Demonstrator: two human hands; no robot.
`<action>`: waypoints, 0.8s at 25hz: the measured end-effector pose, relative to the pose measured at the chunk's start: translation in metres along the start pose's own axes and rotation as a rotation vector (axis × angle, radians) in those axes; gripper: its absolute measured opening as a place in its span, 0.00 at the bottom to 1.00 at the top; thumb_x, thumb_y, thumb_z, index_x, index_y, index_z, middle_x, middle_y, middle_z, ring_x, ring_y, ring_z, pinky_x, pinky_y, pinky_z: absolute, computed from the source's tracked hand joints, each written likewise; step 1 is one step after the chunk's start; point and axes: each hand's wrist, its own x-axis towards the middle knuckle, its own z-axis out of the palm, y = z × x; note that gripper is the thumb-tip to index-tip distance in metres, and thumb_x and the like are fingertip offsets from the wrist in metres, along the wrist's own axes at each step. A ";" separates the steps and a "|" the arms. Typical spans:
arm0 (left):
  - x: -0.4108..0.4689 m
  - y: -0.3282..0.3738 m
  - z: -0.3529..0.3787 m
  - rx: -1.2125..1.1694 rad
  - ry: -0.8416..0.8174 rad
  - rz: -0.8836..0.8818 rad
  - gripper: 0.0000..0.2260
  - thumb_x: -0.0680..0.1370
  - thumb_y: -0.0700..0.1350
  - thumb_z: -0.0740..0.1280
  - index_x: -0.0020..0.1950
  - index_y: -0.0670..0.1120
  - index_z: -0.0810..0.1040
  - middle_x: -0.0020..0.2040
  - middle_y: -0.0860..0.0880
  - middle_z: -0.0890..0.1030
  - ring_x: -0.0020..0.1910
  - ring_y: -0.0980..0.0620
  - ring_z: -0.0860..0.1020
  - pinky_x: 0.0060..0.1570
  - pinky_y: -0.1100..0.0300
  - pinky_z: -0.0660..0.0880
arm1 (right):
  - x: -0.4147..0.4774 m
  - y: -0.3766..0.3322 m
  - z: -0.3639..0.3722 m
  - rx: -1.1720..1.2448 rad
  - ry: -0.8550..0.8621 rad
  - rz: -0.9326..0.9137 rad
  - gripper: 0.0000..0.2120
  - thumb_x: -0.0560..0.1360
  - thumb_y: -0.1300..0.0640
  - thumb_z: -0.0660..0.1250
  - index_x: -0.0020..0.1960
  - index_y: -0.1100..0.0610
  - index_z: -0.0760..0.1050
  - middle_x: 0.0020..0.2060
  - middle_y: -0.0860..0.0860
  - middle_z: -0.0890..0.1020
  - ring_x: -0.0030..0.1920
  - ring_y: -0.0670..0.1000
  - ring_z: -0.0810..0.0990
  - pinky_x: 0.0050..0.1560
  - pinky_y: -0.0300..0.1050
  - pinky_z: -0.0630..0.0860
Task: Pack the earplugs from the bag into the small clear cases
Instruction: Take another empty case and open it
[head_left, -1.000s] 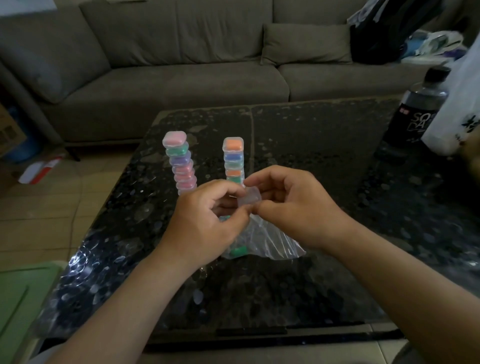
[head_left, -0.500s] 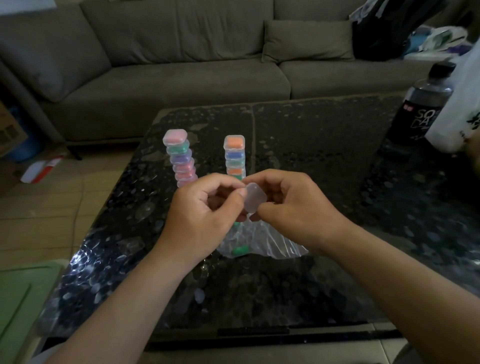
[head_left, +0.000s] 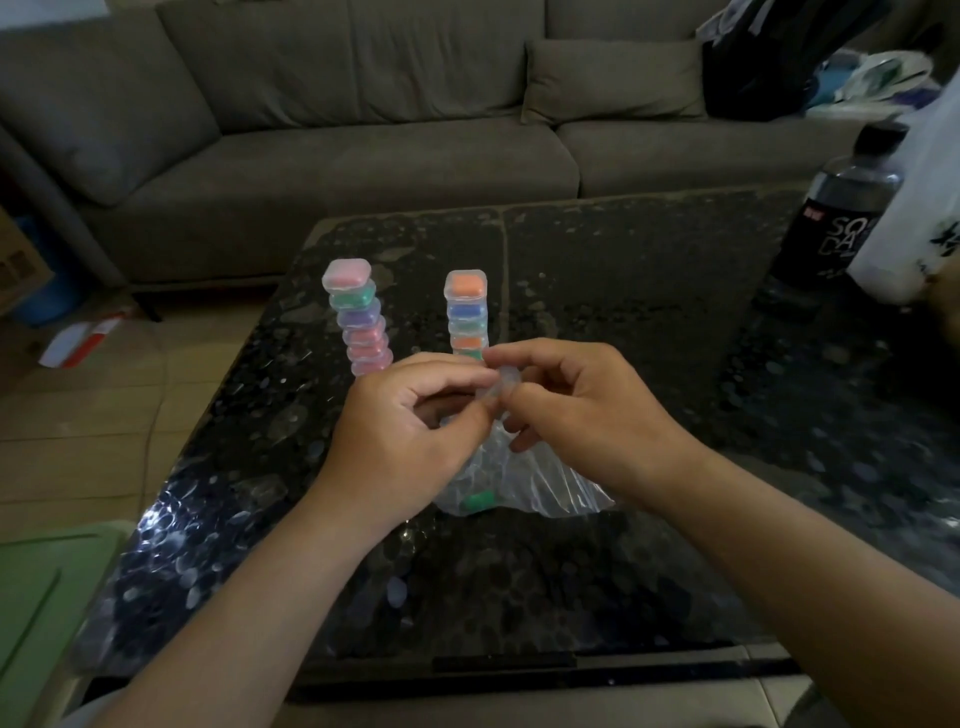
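Two stacks of cases: the left stack (head_left: 358, 317) shows at least six, the right stack (head_left: 466, 312) five, lower ones hidden. One loose case (head_left: 505, 387), one bag (head_left: 540, 483), one green earplug (head_left: 479, 501), one bottle (head_left: 841, 208).

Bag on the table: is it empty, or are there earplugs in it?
Not empty: at least one green earplug shows through the clear bag near its front edge. Whether more lie inside, cannot tell.

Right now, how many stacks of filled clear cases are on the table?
2: a leaning pink-topped stack of small clear plastic cases on the left, a straighter orange-topped stack to its right. Their bases are hidden behind the left hand and right hand.
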 end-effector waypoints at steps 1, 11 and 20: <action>0.000 0.000 0.000 -0.005 0.008 -0.006 0.10 0.75 0.37 0.75 0.53 0.49 0.85 0.53 0.49 0.86 0.53 0.54 0.86 0.52 0.59 0.83 | 0.000 0.000 0.001 -0.005 0.008 -0.011 0.17 0.78 0.62 0.67 0.65 0.51 0.79 0.39 0.49 0.84 0.43 0.47 0.84 0.43 0.44 0.84; 0.009 0.004 -0.010 -0.135 0.193 -0.252 0.13 0.81 0.37 0.68 0.49 0.54 0.86 0.48 0.52 0.88 0.49 0.51 0.87 0.50 0.47 0.83 | -0.007 -0.003 0.006 -0.033 -0.055 -0.101 0.23 0.76 0.70 0.66 0.65 0.48 0.79 0.44 0.50 0.85 0.46 0.51 0.85 0.47 0.47 0.85; 0.004 0.011 0.000 -0.194 0.057 -0.417 0.10 0.80 0.41 0.71 0.60 0.50 0.82 0.45 0.47 0.88 0.45 0.48 0.87 0.47 0.47 0.84 | -0.002 0.002 0.008 -0.033 0.008 -0.003 0.14 0.77 0.64 0.71 0.60 0.52 0.80 0.43 0.50 0.85 0.44 0.47 0.86 0.45 0.46 0.85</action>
